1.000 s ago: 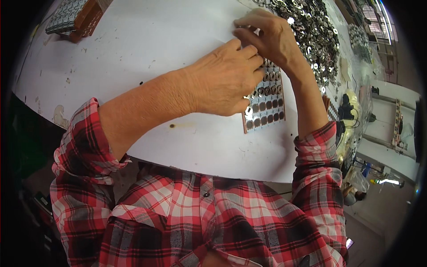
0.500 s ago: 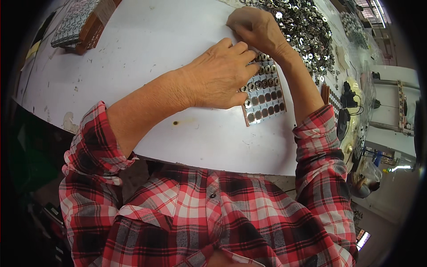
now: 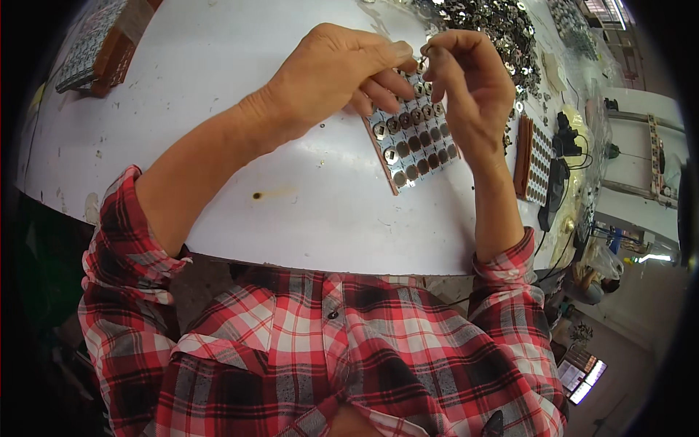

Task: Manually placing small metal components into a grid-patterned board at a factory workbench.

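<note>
A light-blue circuit board panel (image 3: 415,153) lies tilted on the table, with rows of dark round pads and small silvery metal clips (image 3: 391,155) on several of them. My left hand (image 3: 328,76) is raised over the panel's upper left, thumb and forefinger closed in a pinch. What they hold, if anything, I cannot make out. Facing it, my right hand (image 3: 477,95) hovers over the panel's upper right side, thumb and forefinger pinching a small metal piece. The fingertips of both hands nearly meet. Between them they hide much of the panel's far rows.
A heap of loose metal clips (image 3: 502,36) spreads across the far right of the white table (image 3: 218,87). Stacked panels (image 3: 98,54) stand at the far left, and another stack (image 3: 535,160) at the right. Beside that lie black plugs and cables (image 3: 571,149).
My left hand has lifted off the panel, moving left and up. My right hand has come back from the heap's edge, toward me, to meet it. More of the panel's left side shows.
</note>
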`<state>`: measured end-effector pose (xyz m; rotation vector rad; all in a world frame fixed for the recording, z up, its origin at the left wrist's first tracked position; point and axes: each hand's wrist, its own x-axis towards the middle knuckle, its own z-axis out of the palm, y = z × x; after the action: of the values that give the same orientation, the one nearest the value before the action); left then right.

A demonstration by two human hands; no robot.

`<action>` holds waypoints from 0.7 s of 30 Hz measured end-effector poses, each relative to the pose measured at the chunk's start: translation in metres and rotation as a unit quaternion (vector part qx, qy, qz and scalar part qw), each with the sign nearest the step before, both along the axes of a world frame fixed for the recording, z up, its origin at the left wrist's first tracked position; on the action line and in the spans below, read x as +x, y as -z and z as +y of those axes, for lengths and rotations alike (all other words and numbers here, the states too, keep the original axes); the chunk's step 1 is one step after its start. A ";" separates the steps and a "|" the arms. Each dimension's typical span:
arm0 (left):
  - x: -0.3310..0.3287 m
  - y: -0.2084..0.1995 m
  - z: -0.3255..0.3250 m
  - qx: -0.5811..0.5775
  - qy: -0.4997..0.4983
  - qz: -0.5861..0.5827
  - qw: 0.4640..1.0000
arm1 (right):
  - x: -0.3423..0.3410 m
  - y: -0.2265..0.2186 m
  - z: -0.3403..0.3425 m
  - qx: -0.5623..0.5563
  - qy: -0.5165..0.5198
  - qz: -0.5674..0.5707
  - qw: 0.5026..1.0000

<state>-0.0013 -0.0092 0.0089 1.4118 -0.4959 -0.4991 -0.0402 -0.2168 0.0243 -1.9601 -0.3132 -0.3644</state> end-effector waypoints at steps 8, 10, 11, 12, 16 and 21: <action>-0.013 0.000 -0.003 -0.067 0.103 0.131 0.984 | -0.028 -0.008 0.000 -0.028 -0.041 -0.034 0.998; -0.012 0.003 -0.003 -0.063 0.116 0.132 0.982 | -0.034 -0.009 -0.009 0.076 -0.071 0.059 0.993; -0.012 0.004 -0.003 -0.061 0.126 0.131 0.981 | -0.037 -0.010 -0.013 0.080 -0.071 0.062 0.992; -0.013 0.003 -0.003 -0.058 0.125 0.135 0.981 | -0.039 -0.013 -0.015 0.149 -0.088 0.118 0.978; -0.020 0.008 -0.006 -0.008 0.101 0.031 0.994 | -0.049 -0.012 -0.012 0.212 -0.073 0.183 0.957; -0.010 0.005 -0.001 0.149 0.027 -0.284 0.947 | -0.049 0.000 -0.030 0.139 -0.042 0.211 0.967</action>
<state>-0.0114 -0.0106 0.0036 1.8440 -0.9536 -0.2038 -0.0894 -0.2470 0.0244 -1.6891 -0.0634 0.0680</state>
